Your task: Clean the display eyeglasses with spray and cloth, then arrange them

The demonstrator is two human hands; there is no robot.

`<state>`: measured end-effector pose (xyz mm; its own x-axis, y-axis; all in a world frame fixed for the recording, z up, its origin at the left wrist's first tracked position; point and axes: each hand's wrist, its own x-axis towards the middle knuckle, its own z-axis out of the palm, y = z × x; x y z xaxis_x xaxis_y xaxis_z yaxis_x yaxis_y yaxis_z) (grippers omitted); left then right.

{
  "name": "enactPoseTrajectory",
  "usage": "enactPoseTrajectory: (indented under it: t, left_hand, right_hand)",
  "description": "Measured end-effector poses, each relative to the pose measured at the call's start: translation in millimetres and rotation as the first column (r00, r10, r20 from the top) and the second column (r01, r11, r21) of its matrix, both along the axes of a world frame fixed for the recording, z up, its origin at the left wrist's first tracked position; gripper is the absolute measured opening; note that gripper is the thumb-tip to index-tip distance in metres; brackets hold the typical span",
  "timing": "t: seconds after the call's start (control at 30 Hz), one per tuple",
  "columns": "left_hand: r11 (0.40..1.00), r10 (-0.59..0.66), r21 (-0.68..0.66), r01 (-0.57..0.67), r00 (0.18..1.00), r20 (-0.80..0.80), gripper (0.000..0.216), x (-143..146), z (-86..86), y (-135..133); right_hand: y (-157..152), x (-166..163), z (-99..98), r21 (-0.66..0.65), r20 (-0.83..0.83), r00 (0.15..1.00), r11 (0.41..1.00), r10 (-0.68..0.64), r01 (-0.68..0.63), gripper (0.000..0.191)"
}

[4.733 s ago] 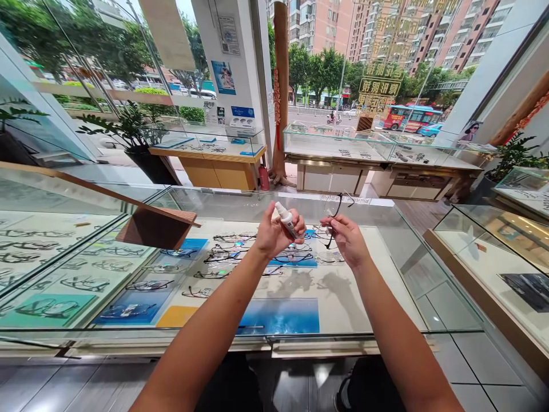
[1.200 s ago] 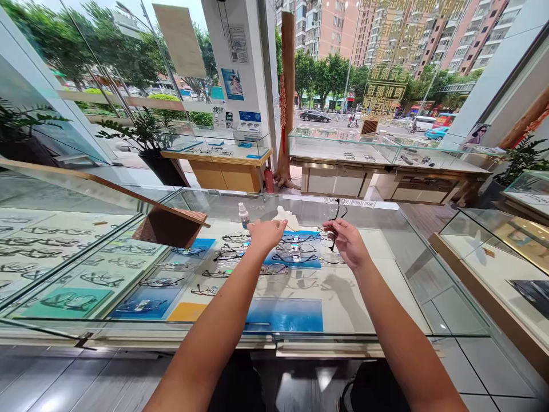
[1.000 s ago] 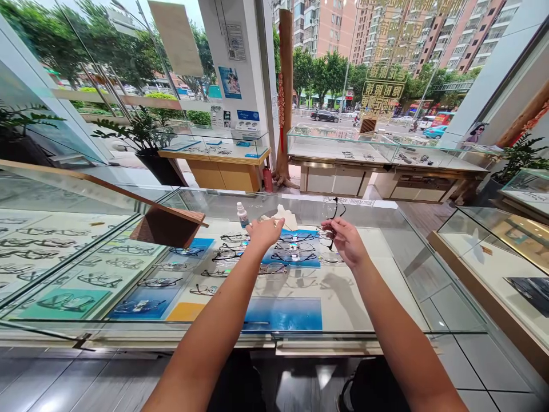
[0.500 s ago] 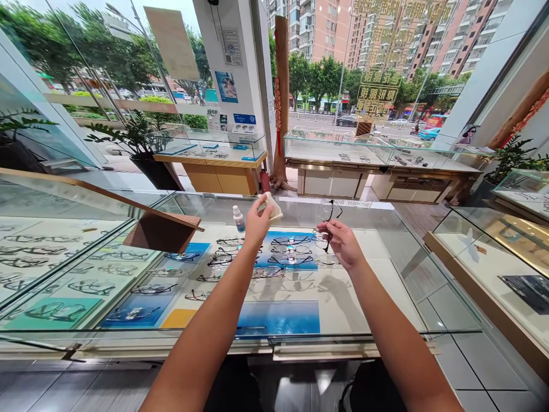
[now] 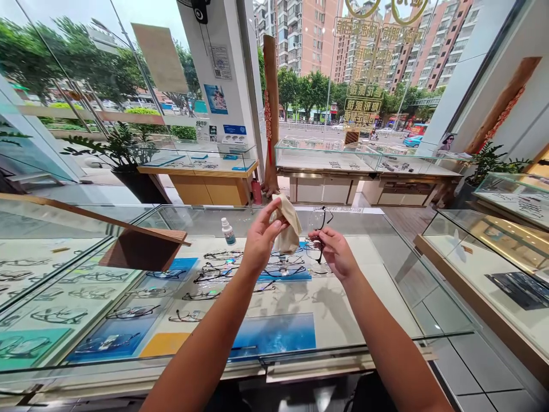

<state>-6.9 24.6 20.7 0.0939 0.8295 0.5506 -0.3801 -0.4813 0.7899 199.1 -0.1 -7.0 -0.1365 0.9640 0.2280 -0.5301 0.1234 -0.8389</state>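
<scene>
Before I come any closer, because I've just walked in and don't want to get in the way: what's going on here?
A person is at a glass display case. The left hand holds up a pale cloth, and the right hand holds a pair of glasses by the frame. In this view, cloth and glasses are apart. A small bottle stands on the glass top, and other glasses lie inside the case.
</scene>
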Motion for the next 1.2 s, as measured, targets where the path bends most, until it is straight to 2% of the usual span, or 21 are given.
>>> enactPoseTrajectory:
  t: [0.13,0.27,0.4,0.6,0.77,0.87,0.97,1.1,1.2]
  left_hand:
    - [0.994,-0.108,0.004,0.108,0.991,-0.074,0.054,10.5,-6.2,-9.4]
    - [0.992,-0.126,-0.001,0.128,0.975,-0.182,0.051,15.6,-11.6,-12.4]
    - [0.999,-0.046,0.016,0.051,0.972,-0.231,0.047,19.5,-13.1,-12.9]
    - [0.981,0.18,-0.029,-0.19,0.961,-0.211,0.035,23.5,-17.2,-9.2]
    - [0.975,0.169,-0.115,-0.189,0.971,-0.169,0.039,24.2,-18.1,-7.3]
    - [0.976,0.162,-0.116,-0.182,0.974,-0.16,0.04,23.4,-19.5,-5.2]
    - [0.98,0.177,-0.058,-0.191,0.966,-0.189,0.037,21.2,-21.1,-3.1]
    - [0.965,0.261,0.072,-0.251,0.926,-0.274,0.026,19.1,-20.6,-4.6]
    - [0.957,0.291,0.097,-0.274,0.908,-0.302,0.023,19.1,-19.6,-7.0]
  right_hand:
    - [-0.1,-0.7,-0.3,0.003,0.007,1.0,1.0,-0.003,0.003,0.021]
    - [0.6,-2.8,-1.5,0.005,0.058,0.998,1.0,-0.015,0.015,0.024]
    - [1.5,-5.3,-5.0,0.025,0.123,0.992,0.999,-0.031,0.028,0.024]
    - [-0.8,-9.3,-9.0,0.036,0.241,0.97,0.999,0.028,-0.038,0.021]
    - [-1.3,-11.0,-11.3,0.037,0.263,0.963,0.997,0.049,-0.061,0.022]
    - [-0.1,-11.1,-12.5,0.034,0.263,0.964,0.998,0.048,-0.059,0.023]
    - [0.6,-11.7,-12.5,0.026,0.251,0.967,0.998,0.041,-0.049,0.024]
    - [-0.5,-12.6,-11.9,0.034,0.256,0.966,0.998,0.039,-0.049,0.024]
    - [-2.0,-13.2,-11.1,0.057,0.272,0.96,0.996,0.058,-0.076,0.024]
